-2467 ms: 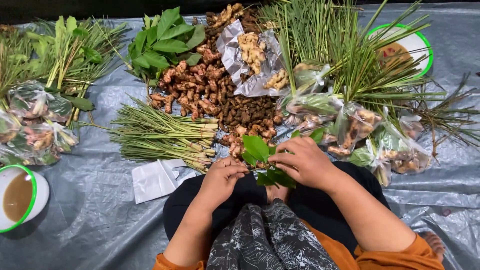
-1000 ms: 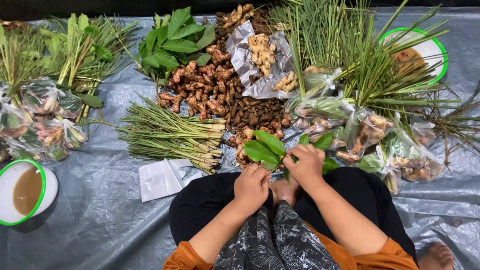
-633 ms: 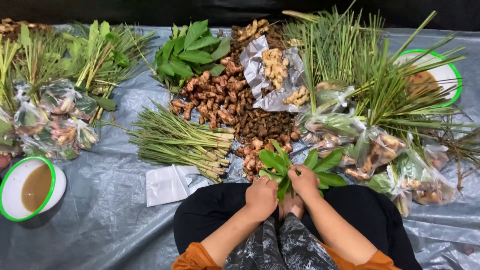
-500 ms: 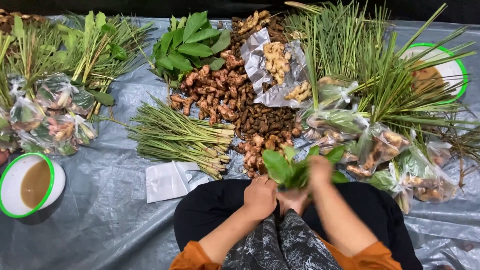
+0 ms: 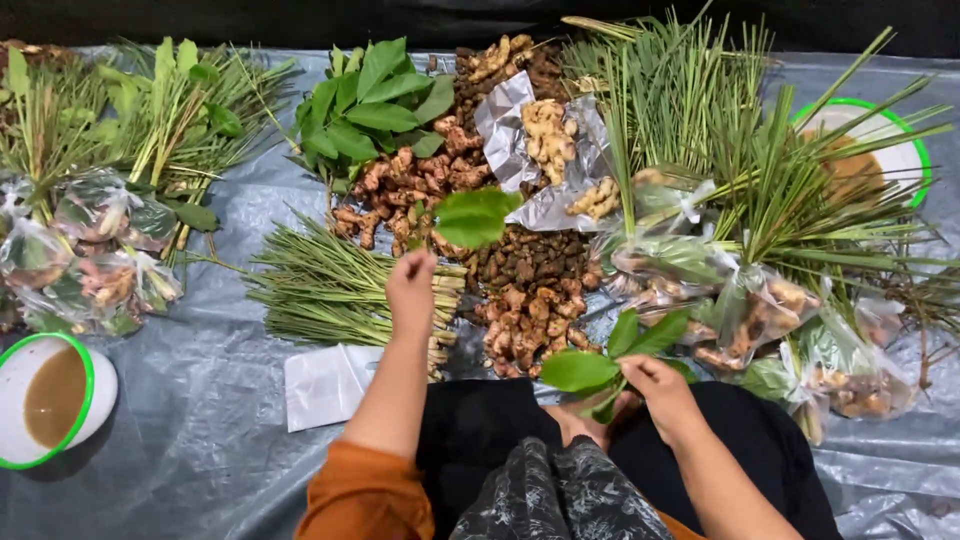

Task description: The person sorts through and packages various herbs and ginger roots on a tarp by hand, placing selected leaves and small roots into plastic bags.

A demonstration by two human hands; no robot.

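Note:
My left hand point(image 5: 412, 288) is stretched forward over the lemongrass bundle point(image 5: 330, 290), pinching a single green leaf point(image 5: 472, 216) by its stem and holding it up over the roots. My right hand point(image 5: 655, 385) stays low near my lap, closed around the stems of a small bunch of green leaves point(image 5: 600, 360). In front lie a pile of ginger-like roots point(image 5: 520, 300) and a heap of loose green leaves point(image 5: 365, 110).
A grey plastic sheet point(image 5: 180, 440) covers the ground. Clear bags of mixed herbs point(image 5: 90, 265) lie at left and bagged herbs point(image 5: 760, 310) at right. A green-rimmed bowl point(image 5: 45, 400) sits near left, another bowl point(image 5: 870, 150) far right. Long grass stalks point(image 5: 700, 110) and an empty plastic bag point(image 5: 325, 385) lie about.
My left hand left the bunch and reached forward, now lifting one leaf over the roots. My right hand kept the bunch and lowered toward my lap.

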